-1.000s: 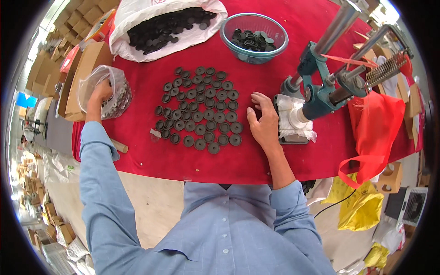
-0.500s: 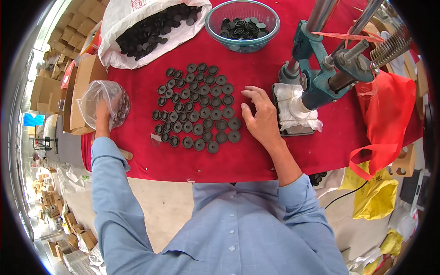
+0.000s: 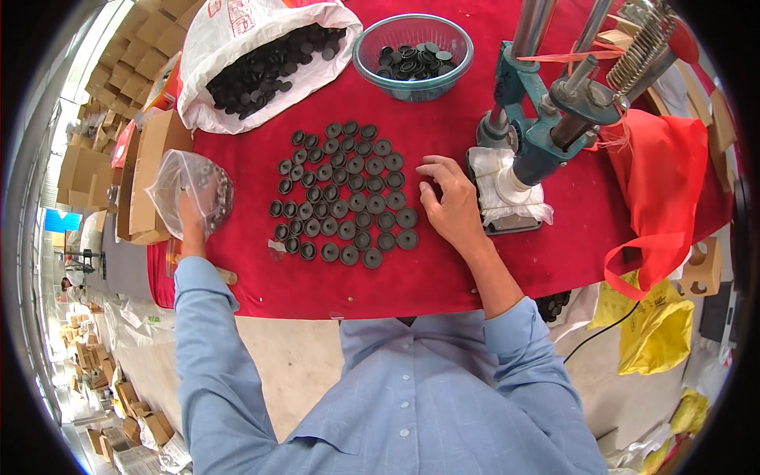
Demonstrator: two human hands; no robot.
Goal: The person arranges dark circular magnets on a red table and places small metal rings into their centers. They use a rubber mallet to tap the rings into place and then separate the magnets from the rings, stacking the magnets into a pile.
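My left hand (image 3: 192, 214) reaches inside a clear plastic bag (image 3: 164, 194) at the left of the table. Small shiny parts (image 3: 224, 190) show through the plastic, and the bag blurs and hides my fingers. My right hand (image 3: 450, 198) rests on the red cloth with its fingers bent and apart, holding nothing. Between my hands, several black round caps (image 3: 355, 184) lie in loose rows, hollow side up. Just right of my right hand stands a green hand press (image 3: 538, 158), its base (image 3: 491, 182) wrapped in white cloth.
A white sack (image 3: 194, 103) spills black discs (image 3: 273, 67) at the far left. Beside it, a clear bluish bowl (image 3: 413, 89) holds more black pieces. A cardboard box (image 3: 162, 142) stands behind the plastic bag; a red fabric bag (image 3: 665, 182) hangs over the right edge.
The whole view has shifted slightly. My left hand stays in the plastic bag, its fingers less distinct now; my right hand rests in the same place beside the caps.
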